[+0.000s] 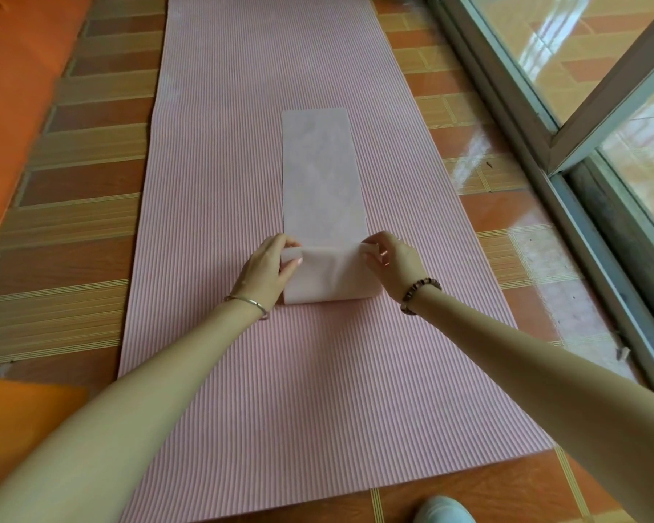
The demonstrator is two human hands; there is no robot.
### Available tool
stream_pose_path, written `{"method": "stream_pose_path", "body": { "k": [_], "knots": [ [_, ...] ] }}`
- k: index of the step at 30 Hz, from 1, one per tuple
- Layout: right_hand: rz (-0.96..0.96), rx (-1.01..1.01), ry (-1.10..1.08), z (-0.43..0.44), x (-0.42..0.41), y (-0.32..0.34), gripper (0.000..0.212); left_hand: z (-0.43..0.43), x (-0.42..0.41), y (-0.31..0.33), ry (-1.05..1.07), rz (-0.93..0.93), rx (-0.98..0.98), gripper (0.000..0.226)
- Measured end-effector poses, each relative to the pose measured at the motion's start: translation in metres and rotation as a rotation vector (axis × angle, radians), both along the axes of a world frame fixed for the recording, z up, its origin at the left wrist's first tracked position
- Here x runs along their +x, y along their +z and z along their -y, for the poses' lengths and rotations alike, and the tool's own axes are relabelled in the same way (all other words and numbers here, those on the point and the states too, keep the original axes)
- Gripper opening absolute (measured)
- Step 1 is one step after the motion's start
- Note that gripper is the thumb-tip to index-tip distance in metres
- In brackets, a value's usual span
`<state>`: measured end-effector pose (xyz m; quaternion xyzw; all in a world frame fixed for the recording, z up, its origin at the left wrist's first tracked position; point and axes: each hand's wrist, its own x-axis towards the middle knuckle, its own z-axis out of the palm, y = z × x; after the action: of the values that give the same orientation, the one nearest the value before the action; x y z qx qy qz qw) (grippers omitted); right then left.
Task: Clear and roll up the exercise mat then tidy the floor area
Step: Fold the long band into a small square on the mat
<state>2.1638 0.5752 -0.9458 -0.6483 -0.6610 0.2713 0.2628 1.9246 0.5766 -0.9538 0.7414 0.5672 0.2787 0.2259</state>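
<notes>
Head view. Clearing step first: a pale pink resistance band (321, 175) lies flat along the exercise mat (223, 183), a little right of its midline and running toward the mat's far end. The band's near end is lifted and curled over. My left hand (267, 268) pinches the left corner of that end and my right hand (391, 264) pinches the right corner. Both wrists are low over the mat, forearms reaching in from its near edge. My judgement: keep the corners level, roll tight and square so the edges stack, then lift the roll off the mat. The mat lies fully unrolled on the tiled floor (91, 175), beside the sliding door frame (525, 137).
</notes>
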Motion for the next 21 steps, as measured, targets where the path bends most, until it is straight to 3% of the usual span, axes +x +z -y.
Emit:
{"method": "stream_pose_path", "body": {
  "k": [4,6,11,16,21],
  "knots": [
    [-0.029,-0.095,-0.065,-0.007,0.0,-0.006,0.034,0.0,0.0,-0.008,-0.01,-0.002,0.0,0.036],
    [-0.007,-0.021,-0.02,0.002,0.004,-0.006,0.035,0.008,-0.004,-0.012,-0.029,0.006,0.05,0.041],
    [0.347,0.275,0.348,0.034,0.008,-0.005,0.027,0.033,-0.014,-0.032,-0.153,-0.075,0.148,0.045],
    [0.363,0.123,0.352,0.031,0.002,-0.014,0.044,0.029,-0.008,-0.039,-0.182,-0.099,0.138,0.046],
    [0.366,0.171,0.323,0.024,0.0,-0.017,0.021,0.018,-0.005,-0.029,-0.2,-0.147,0.157,0.029]
  ]
}}
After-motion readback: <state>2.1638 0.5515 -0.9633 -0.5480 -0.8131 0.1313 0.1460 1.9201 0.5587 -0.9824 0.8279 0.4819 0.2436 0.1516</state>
